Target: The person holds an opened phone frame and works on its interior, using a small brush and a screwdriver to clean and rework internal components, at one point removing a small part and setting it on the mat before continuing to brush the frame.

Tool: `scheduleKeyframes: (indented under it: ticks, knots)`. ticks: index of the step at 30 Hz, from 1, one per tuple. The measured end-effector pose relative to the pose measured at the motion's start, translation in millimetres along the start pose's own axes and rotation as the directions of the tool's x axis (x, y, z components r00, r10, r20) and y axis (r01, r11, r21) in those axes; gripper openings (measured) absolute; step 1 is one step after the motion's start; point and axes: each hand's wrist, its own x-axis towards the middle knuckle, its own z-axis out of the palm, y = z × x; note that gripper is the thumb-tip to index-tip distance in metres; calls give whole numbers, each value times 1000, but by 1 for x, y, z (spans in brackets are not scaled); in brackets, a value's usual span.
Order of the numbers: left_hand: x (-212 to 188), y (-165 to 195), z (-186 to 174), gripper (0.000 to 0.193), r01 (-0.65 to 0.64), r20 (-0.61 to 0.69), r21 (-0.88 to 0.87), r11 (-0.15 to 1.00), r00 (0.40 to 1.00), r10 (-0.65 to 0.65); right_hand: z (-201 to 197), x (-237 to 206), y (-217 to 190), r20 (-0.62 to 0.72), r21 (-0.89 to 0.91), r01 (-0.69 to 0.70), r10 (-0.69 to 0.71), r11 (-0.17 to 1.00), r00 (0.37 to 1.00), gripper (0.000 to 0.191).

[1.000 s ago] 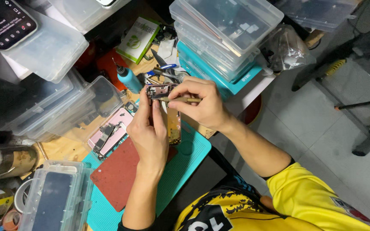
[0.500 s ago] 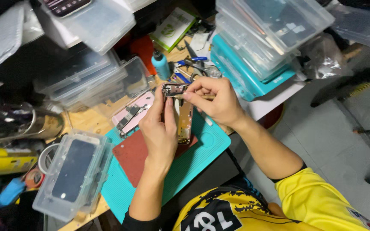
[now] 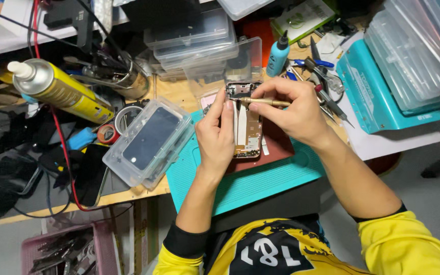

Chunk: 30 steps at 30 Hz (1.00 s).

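Gripping a brass-coloured screwdriver (image 3: 265, 102), our right hand (image 3: 292, 112) closes thumb and fingers around its handle, and the tip points left into the top end of an opened phone (image 3: 245, 122). Our left hand (image 3: 217, 135) wraps around the phone's left edge and holds it, thumb lying along the side and reaching up near the screwdriver tip. The phone sits between our two grips, face open, a white strip running down its middle, its lower end over a dark red pad (image 3: 276, 147) that lies on a teal mat (image 3: 240, 186) on the wooden bench (image 3: 128, 193).

Just left of the left grip we see a clear plastic case (image 3: 148, 142) with a dark screen panel inside. Farther left lie a roll of red tape (image 3: 108, 134) and, beyond it, a yellow spray can (image 3: 52, 86) lying on its side. Above the grips stand stacked clear boxes (image 3: 199, 43), and a blue squeeze bottle (image 3: 278, 56) stands just above the right grip. To the right of that grip are loose hand tools (image 3: 322, 76), with a teal box (image 3: 378, 97) and clear lidded trays (image 3: 418, 51) farther right. Our yellow sleeves (image 3: 408, 244) show below the grips.
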Motion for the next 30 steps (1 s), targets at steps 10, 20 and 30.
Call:
scheduleKeyframes:
  ticks: [10,20,30]
  knots:
    - [-1,-16,-9,35,-64,-38,-196,978,998,57,13,13,-3,60,81,-258,254,963,965,13]
    - [3,-27,-8,37,-76,-63,-170,982,996,67,14,16,6,67,11,-258,257,966,964,11]
    - [1,-30,-14,39,-34,-4,-246,969,999,34,20,16,1,49,46,-311,308,949,950,10]
